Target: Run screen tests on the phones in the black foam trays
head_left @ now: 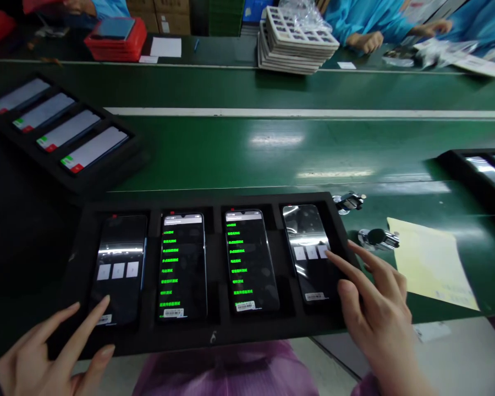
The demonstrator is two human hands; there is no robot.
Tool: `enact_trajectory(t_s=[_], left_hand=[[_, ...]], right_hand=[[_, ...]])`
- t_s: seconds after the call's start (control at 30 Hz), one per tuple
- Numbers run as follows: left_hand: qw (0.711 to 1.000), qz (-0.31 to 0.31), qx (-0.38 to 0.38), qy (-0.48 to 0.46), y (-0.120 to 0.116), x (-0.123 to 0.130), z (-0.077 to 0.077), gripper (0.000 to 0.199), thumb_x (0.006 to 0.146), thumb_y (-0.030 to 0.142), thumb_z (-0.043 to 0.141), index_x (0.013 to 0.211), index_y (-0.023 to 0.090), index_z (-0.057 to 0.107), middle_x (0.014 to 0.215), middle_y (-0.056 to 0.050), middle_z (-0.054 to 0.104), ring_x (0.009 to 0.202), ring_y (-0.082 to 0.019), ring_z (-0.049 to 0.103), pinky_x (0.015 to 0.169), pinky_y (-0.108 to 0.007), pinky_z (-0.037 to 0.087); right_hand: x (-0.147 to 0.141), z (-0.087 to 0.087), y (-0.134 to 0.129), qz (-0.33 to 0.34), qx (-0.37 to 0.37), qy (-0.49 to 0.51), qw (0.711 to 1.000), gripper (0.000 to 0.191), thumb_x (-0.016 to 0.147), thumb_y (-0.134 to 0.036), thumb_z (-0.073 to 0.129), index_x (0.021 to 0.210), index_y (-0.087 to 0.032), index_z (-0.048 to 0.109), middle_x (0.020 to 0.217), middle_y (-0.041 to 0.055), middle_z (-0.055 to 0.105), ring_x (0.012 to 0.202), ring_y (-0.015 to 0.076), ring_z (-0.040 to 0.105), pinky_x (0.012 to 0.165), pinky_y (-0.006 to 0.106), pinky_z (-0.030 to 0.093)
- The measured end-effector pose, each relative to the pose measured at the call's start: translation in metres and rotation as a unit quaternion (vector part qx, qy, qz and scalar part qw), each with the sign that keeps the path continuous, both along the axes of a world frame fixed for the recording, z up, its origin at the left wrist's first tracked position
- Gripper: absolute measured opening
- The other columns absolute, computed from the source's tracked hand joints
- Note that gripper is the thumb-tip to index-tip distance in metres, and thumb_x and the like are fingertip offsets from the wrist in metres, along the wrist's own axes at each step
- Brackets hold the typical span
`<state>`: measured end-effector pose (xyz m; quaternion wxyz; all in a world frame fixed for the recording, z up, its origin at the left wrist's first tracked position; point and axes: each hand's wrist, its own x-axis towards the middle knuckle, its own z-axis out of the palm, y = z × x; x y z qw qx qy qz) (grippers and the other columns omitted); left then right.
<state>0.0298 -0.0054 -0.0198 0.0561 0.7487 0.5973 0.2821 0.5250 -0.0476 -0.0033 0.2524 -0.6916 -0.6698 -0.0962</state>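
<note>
"Tray (272,328), where is it, and what is in it?"

"Black tray lies along the near edge of the green table (272,159), with purple clothing (231,371) at six o'clock. It bears four phones: left phone (124,236), two middle phones (183,258) with green text, and right phone (309,234)."

"And how are the hands?"

"Left hand (58,352) is at eight o'clock, fingers spread, gripping nothing; its index tip is over the left phone's lower part, contact I cannot tell. Right hand (379,297) is at three o'clock, also open and gripping nothing, index tip at the right phone's third white square."

"Which room is around?"

"At twelve o'clock, wide green surface reaches to a white strip (247,113). At ten, another phone tray (58,165) sits close to the corner. Toward three, two metal pieces (378,238) and yellow paper (429,264) narrow the side."
</note>
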Motion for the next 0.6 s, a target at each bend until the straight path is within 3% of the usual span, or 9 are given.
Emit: enact_trajectory(t_s=[0.1,0.17,0.3,0.37,0.5,0.6], left_hand=[[0.996,0.008,0.025,0.090,0.000,-0.003,0.001,0.063,0.102,0.049,0.063,0.162,0.065,0.049,0.143,-0.005,0.065,0.114,-0.043,0.065,0.114,-0.078,0.043],[0.993,-0.013,0.033,0.116,0.000,-0.003,0.004,0.066,0.103,0.050,0.062,0.165,0.062,0.045,0.145,-0.006,0.064,0.108,-0.040,0.065,0.110,-0.075,0.044],[0.987,-0.038,0.047,0.151,0.001,-0.001,0.007,0.065,0.108,0.047,0.059,0.171,0.049,0.044,0.149,-0.013,0.059,0.115,-0.038,0.064,0.112,-0.064,0.042],[0.986,-0.038,0.059,0.155,0.001,0.002,0.007,0.062,0.111,0.046,0.055,0.171,0.043,0.046,0.148,-0.016,0.058,0.119,-0.038,0.061,0.112,-0.060,0.040],[0.986,-0.040,0.060,0.152,0.001,0.005,0.008,0.058,0.114,0.048,0.052,0.171,0.039,0.048,0.147,-0.017,0.057,0.124,-0.037,0.058,0.112,-0.054,0.037],[0.985,-0.041,0.062,0.153,0.000,0.005,0.009,0.059,0.113,0.048,0.052,0.172,0.040,0.046,0.147,-0.017,0.057,0.122,-0.037,0.059,0.111,-0.054,0.037]], right_hand=[[-0.007,0.003,0.003,-0.007,0.007,-0.004,1.000,0.034,0.114,-0.030,0.052,0.141,-0.030,0.072,0.163,0.0096,0.057,0.143,0.0384,0.056,0.117,0.059,0.044],[-0.021,0.009,0.007,0.014,0.017,0.005,1.000,0.035,0.114,-0.027,0.051,0.142,-0.031,0.071,0.160,0.0086,0.059,0.140,0.0357,0.059,0.115,0.056,0.046],[-0.057,0.022,0.027,0.170,-0.010,-0.010,0.985,0.036,0.116,-0.030,0.047,0.146,-0.027,0.066,0.158,0.0128,0.059,0.139,0.0321,0.059,0.109,0.049,0.049],[-0.070,0.025,0.039,0.212,-0.018,-0.033,0.977,0.037,0.118,-0.035,0.044,0.146,-0.023,0.065,0.159,0.0162,0.057,0.140,0.0329,0.057,0.107,0.049,0.047],[-0.080,0.023,0.055,0.205,-0.020,-0.051,0.977,0.034,0.119,-0.032,0.046,0.143,-0.021,0.067,0.159,0.0177,0.056,0.140,0.0347,0.056,0.106,0.051,0.042],[-0.081,0.025,0.048,0.187,-0.016,-0.055,0.981,0.031,0.118,-0.035,0.050,0.135,-0.021,0.071,0.157,0.0169,0.059,0.138,0.0364,0.056,0.105,0.053,0.041]])
